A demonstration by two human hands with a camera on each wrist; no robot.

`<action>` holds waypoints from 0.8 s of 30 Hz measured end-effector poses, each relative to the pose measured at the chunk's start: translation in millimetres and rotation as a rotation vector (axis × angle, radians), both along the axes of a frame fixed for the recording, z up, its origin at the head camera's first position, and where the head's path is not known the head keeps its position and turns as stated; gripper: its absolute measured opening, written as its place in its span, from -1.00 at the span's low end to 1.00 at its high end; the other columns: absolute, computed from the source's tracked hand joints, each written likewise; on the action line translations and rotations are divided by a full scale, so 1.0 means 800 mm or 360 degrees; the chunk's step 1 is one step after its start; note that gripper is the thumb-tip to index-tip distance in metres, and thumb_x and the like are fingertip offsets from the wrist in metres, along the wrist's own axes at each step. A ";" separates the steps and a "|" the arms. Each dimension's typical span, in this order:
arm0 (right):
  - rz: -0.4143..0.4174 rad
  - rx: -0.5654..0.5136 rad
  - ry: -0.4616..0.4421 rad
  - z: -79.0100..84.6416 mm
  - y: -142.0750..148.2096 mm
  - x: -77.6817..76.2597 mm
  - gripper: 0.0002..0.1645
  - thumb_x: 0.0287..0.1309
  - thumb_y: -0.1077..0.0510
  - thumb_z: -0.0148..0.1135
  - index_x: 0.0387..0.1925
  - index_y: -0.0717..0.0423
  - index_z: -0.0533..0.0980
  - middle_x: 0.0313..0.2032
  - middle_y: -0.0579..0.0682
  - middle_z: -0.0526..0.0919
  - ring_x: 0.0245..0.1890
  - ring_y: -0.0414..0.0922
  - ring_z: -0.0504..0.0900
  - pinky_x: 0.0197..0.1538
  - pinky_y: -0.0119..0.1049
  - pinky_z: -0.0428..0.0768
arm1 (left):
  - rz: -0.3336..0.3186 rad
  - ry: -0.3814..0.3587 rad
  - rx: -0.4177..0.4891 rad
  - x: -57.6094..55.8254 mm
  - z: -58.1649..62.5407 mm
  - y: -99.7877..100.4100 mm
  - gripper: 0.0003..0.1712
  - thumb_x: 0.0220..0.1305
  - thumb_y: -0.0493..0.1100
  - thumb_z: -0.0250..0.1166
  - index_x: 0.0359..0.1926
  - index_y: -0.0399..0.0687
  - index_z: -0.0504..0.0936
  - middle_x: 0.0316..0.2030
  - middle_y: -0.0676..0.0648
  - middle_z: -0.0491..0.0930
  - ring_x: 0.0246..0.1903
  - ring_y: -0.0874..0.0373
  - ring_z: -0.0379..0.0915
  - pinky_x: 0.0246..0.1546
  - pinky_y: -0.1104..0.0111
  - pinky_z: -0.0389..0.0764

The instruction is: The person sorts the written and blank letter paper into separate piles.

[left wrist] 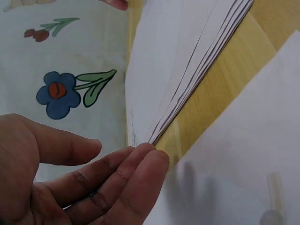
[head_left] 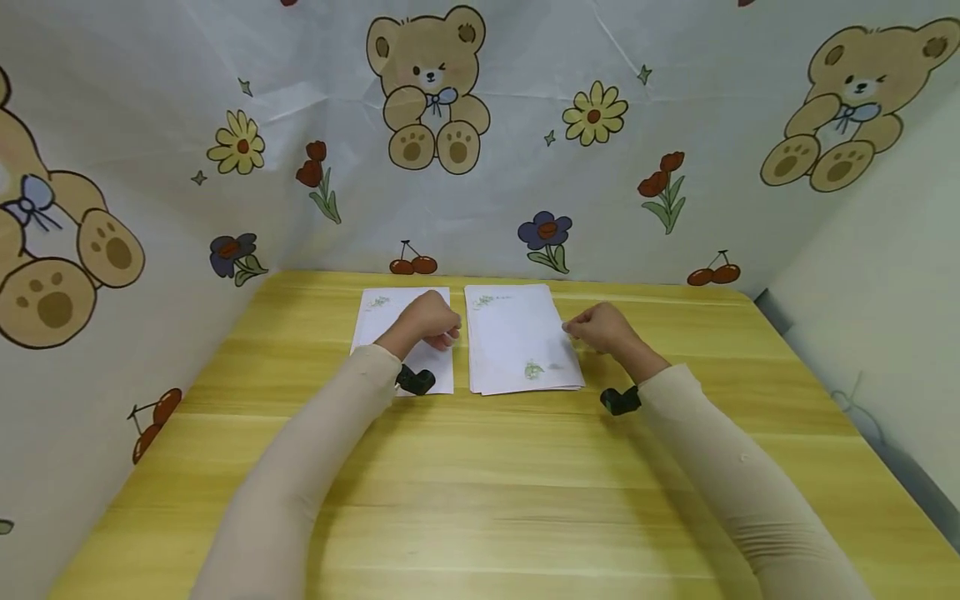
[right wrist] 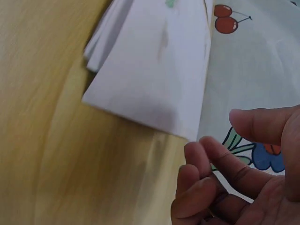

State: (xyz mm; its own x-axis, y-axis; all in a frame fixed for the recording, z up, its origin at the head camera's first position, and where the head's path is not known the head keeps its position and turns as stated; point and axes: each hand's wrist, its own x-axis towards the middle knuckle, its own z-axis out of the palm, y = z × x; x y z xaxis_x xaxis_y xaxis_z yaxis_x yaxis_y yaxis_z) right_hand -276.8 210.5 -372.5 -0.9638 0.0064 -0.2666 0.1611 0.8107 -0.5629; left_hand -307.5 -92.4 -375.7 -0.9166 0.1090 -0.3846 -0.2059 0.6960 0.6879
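Your left hand [head_left: 431, 318], thumb apart from loosely bent fingers, hovers over a flat white paper sheet with green print [head_left: 381, 321]; your right [head_left: 602, 327] has its thumb clear of curled fingers, neither pinching. Between them lies a stack of white rectangular papers with green print [head_left: 517, 337], each hand's fingertips right at its edges, contact unclear. Bare yellow wood-grain table [head_left: 480, 492] opens nearer you than both hands and right of your right.
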 end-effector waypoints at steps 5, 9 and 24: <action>0.0034 0.0011 -0.0049 -0.009 0.007 -0.002 -0.44 0.36 -0.10 0.10 0.10 0.28 0.57 -0.16 0.16 0.66 -0.46 -0.14 0.48 -0.40 -0.34 0.55 | -0.0002 -0.0016 -0.0039 -0.003 -0.009 0.010 -0.81 0.30 -0.23 0.16 -0.30 -0.30 0.61 -0.44 -0.09 0.68 -0.68 0.19 0.60 -0.49 0.34 0.75; 0.0064 0.0054 -0.0073 -0.012 0.010 -0.001 -0.41 0.35 -0.11 0.09 0.09 0.31 0.57 -0.28 0.11 0.62 -0.54 -0.17 0.40 -0.46 -0.36 0.45 | -0.0007 -0.0007 -0.0047 -0.003 -0.010 0.015 -0.79 0.30 -0.21 0.14 -0.32 -0.28 0.62 -0.46 -0.08 0.67 -0.67 0.17 0.62 -0.50 0.34 0.75; 0.0042 0.0071 -0.0009 -0.017 0.005 0.002 -0.46 0.35 -0.08 0.11 0.09 0.27 0.59 -0.18 0.15 0.68 -0.43 -0.13 0.48 -0.46 -0.42 0.44 | -0.0023 -0.0033 -0.0134 0.005 -0.007 0.032 -0.68 0.41 -0.08 0.11 -0.31 -0.20 0.65 -0.38 -0.08 0.71 -0.59 0.17 0.65 -0.52 0.41 0.72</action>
